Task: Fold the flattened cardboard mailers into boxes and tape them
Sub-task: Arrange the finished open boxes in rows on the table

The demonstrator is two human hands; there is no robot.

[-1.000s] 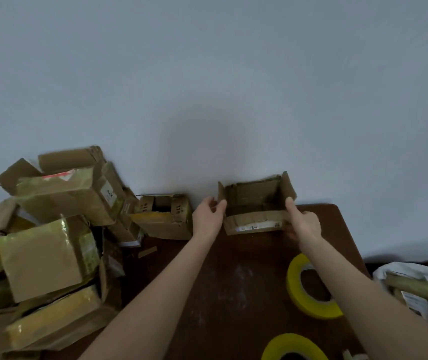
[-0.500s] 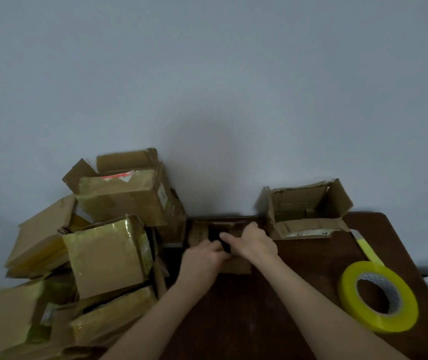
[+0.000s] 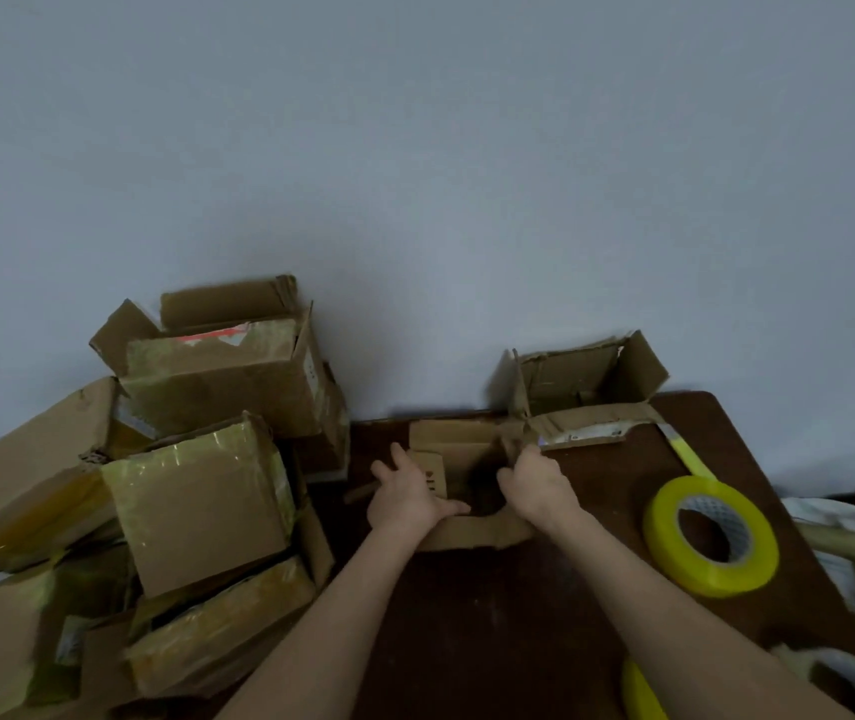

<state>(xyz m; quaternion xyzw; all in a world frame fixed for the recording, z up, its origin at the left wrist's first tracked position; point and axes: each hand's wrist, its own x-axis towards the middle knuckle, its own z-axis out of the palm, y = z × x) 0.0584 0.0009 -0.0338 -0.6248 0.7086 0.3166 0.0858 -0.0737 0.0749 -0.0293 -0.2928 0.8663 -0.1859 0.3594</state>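
A small open cardboard box (image 3: 459,444) sits on the dark wooden table (image 3: 508,615), its flaps spread. My left hand (image 3: 404,493) grips its left flap, thumb reaching over the near flap. My right hand (image 3: 537,485) holds the right side of the same box, fingers curled over its edge. Behind and to the right, a second open box (image 3: 586,392) stands against the wall, a strip of yellow tape trailing from it. A roll of yellow tape (image 3: 708,535) lies at the right of the table.
A heap of taped cardboard boxes (image 3: 197,491) fills the left side. Another yellow tape roll (image 3: 641,691) peeks in at the bottom edge, with a white roll (image 3: 851,678) at the bottom right. A white bag with more cardboard (image 3: 851,543) lies at the right edge.
Both hands left the open box by the wall, moved left to the smaller box, and have pulled it toward me onto the table. The view has shifted left.
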